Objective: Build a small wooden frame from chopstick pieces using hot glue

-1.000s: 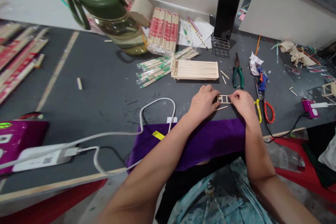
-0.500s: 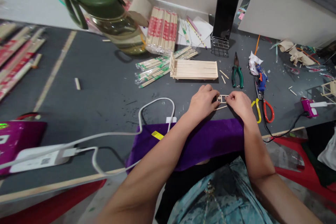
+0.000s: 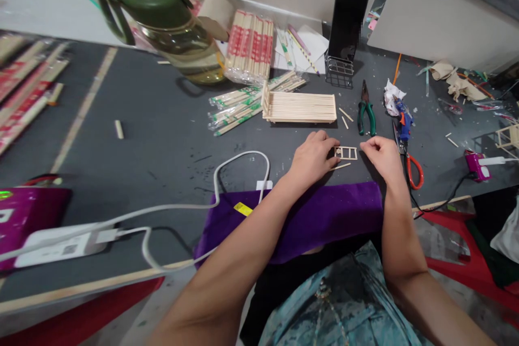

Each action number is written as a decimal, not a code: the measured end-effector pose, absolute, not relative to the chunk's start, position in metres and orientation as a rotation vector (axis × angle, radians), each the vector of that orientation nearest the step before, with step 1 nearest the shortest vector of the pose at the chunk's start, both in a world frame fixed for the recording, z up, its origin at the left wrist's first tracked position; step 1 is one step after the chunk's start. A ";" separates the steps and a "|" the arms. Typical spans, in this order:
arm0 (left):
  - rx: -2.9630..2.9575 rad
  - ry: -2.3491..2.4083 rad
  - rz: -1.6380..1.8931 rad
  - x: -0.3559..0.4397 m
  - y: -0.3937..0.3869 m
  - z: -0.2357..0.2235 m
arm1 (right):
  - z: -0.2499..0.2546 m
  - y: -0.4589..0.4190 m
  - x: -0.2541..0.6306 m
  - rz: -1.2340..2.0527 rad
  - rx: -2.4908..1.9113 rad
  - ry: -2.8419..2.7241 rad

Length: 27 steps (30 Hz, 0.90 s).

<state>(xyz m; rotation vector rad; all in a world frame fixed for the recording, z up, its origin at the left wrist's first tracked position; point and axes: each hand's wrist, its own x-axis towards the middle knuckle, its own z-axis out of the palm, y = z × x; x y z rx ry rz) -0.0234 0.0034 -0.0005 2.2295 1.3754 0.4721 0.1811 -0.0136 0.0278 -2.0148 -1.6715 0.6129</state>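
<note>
A tiny ladder-like frame of wooden sticks (image 3: 347, 152) lies flat on the dark table (image 3: 162, 135). My left hand (image 3: 313, 158) rests beside it with curled fingertips pinching its left end. My right hand (image 3: 382, 155) hovers just right of the frame, fingers curled in, a small gap from its right end, with nothing visible in them. A loose thin stick (image 3: 339, 166) lies just in front of the frame. My forearms rest over a purple cloth (image 3: 316, 216) at the table's near edge.
Behind the frame sits a flat panel of glued sticks (image 3: 300, 107), wrapped chopsticks (image 3: 239, 105), green pliers (image 3: 366, 111), a blue glue gun (image 3: 403, 119), red-handled scissors (image 3: 414, 168) and a phone on a wire stand (image 3: 346, 21). A jug (image 3: 166, 16) stands at the back left; a white cable (image 3: 219, 194) crosses the near table.
My right hand has let go of the frame's right end and shifted a little to the right. The left hand stays on the frame, which now shows in full.
</note>
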 end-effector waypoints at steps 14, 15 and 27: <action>1.809 1.307 1.160 -0.037 0.013 0.001 | 0.026 -0.018 0.156 0.466 -1.731 -2.129; 1.767 1.332 1.229 -0.037 0.013 0.003 | 0.024 -0.016 0.154 0.460 -1.717 -2.180; 1.661 1.377 1.432 -0.037 0.013 0.008 | 0.017 -0.007 0.150 0.652 -1.608 -2.049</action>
